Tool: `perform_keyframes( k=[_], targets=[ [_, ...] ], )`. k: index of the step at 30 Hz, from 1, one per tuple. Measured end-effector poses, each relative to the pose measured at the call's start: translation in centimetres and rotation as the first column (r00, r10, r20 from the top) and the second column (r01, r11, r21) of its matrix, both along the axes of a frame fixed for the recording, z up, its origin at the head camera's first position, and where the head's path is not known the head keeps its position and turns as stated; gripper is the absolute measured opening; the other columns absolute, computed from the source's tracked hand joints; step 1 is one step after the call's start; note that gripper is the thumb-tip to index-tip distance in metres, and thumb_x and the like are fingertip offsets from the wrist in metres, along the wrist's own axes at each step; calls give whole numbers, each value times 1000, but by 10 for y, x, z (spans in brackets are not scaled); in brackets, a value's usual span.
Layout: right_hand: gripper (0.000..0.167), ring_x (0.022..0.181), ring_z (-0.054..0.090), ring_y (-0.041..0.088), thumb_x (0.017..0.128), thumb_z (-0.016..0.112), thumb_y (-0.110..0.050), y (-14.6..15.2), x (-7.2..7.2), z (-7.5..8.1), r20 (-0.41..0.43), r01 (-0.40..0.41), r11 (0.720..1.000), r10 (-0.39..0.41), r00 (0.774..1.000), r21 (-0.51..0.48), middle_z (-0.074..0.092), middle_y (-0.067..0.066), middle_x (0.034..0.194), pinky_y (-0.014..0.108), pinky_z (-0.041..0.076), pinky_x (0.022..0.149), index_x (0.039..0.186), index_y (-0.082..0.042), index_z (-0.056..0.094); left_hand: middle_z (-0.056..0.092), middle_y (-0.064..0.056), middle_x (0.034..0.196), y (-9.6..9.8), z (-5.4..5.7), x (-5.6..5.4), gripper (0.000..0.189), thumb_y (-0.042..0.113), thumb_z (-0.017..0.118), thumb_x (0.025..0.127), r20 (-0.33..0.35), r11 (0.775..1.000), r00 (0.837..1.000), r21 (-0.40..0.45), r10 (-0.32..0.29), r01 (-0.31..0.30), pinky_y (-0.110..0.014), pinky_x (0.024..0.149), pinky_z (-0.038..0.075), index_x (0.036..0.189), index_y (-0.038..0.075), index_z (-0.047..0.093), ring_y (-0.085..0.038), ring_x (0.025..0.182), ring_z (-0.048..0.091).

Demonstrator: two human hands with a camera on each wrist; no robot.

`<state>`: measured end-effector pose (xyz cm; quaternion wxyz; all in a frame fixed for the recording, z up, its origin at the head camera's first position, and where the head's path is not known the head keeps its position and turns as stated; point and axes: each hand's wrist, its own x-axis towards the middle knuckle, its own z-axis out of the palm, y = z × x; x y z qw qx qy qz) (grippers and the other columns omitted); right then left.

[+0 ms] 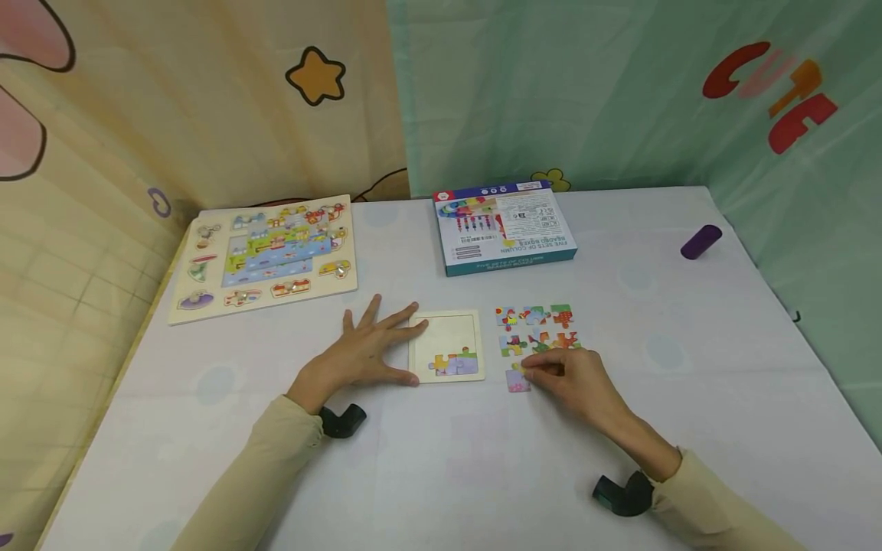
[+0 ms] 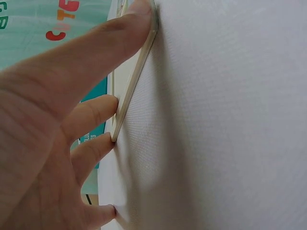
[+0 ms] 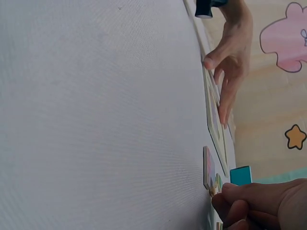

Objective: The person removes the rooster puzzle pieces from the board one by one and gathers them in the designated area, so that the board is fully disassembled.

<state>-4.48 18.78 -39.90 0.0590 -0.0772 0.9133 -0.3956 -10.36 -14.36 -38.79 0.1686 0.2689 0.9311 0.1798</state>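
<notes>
My left hand (image 1: 368, 348) is spread wide, its thumb and a couple of fingertips touching the left side of a square wooden puzzle tray (image 1: 444, 325). In the tray's lower right sit a few joined jigsaw pieces (image 1: 458, 363), yellow and lilac. To the right of the tray my right hand (image 1: 568, 379) pinches at the edge of a lilac puzzle piece (image 1: 517, 381) between thumb and index finger. In the right wrist view the fingertips (image 3: 229, 189) meet the piece's end, partly hiding it. Rows of loose colourful pieces (image 1: 540, 315) lie just beyond this hand.
A large wooden knob puzzle board (image 1: 265, 295) with picture panels on it lies at the back left. Behind the tray is a flat boxed set (image 1: 510, 229). A dark purple cylinder (image 1: 701, 242) lies at the right. Dark wrist-worn devices (image 1: 623, 494) are beside both forearms.
</notes>
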Motion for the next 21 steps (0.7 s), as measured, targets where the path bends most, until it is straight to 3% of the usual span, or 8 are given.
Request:
perform_keyframes(
  k=[10, 15, 21],
  targets=[
    [17, 69, 59, 10, 82, 79, -8, -19, -9, 3, -11, -46, 998, 46, 999, -46, 68, -2, 80, 22, 49, 57, 99, -5, 77, 18, 2, 163, 0, 1, 0, 90, 57, 79, 73, -3, 1000, 1000, -10, -2, 2, -79, 102, -4, 150, 27, 43, -49, 145, -7],
    [18, 60, 55, 10, 82, 77, -5, -44, -16, 3, -4, -109, 993, 109, 994, -53, 61, -4, 71, 22, 46, 52, 100, -4, 77, 18, 2, 164, -1, 1, 1, 90, 58, 79, 74, -6, 1000, 1000, -17, -1, 1, -79, 102, -3, 150, 27, 43, -49, 146, -6],
    [20, 65, 51, 9, 82, 78, -5, -69, -26, 2, -43, -197, 980, 196, 980, -37, 60, -5, 73, 21, 44, 56, 102, -3, 77, 18, 2, 164, 0, 2, 1, 89, 58, 78, 74, -4, 1000, 1000, -16, 1, -1, -79, 102, -3, 150, 27, 43, -49, 146, -6]
  ],
)
